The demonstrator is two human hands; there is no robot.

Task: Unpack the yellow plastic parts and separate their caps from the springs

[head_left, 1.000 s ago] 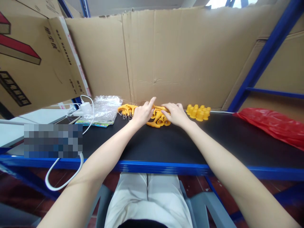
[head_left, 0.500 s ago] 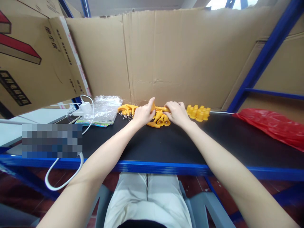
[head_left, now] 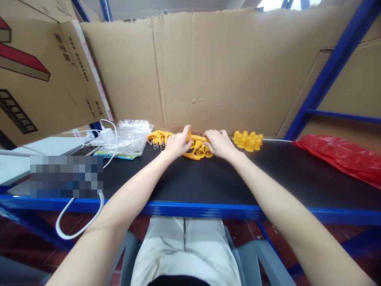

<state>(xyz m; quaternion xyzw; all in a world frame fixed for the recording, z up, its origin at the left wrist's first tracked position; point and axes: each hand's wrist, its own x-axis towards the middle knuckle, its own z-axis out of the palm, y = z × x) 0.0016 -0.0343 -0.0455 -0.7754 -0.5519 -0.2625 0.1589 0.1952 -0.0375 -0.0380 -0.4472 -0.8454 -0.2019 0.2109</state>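
Near the back of the black tabletop (head_left: 196, 182), a yellow-orange curved plastic piece (head_left: 199, 138) spans between my two hands. My left hand (head_left: 177, 143) is closed on its left end, thumb pointing up. The fingers of my right hand (head_left: 218, 143) are bent over its right end. Just beneath lie yellow cone-shaped parts (head_left: 204, 151) with round open ends, beside another curved yellow piece (head_left: 192, 156). Left of my left hand sits a row of yellow handle-like pieces (head_left: 160, 136) with metal springs. Several yellow cup-like parts (head_left: 248, 141) stand upright to the right.
Clear plastic wrap (head_left: 133, 135) lies at the back left, near a white charger (head_left: 107, 136) with cables. A red plastic bag (head_left: 336, 157) rests at the right. Cardboard (head_left: 232, 71) walls the back, and a blue rail (head_left: 202, 209) forms the front edge.
Both hands, with the yellow piece between them, have shifted slightly left. The right hand's fingers have moved a little over its end. The parts on the table look unchanged.
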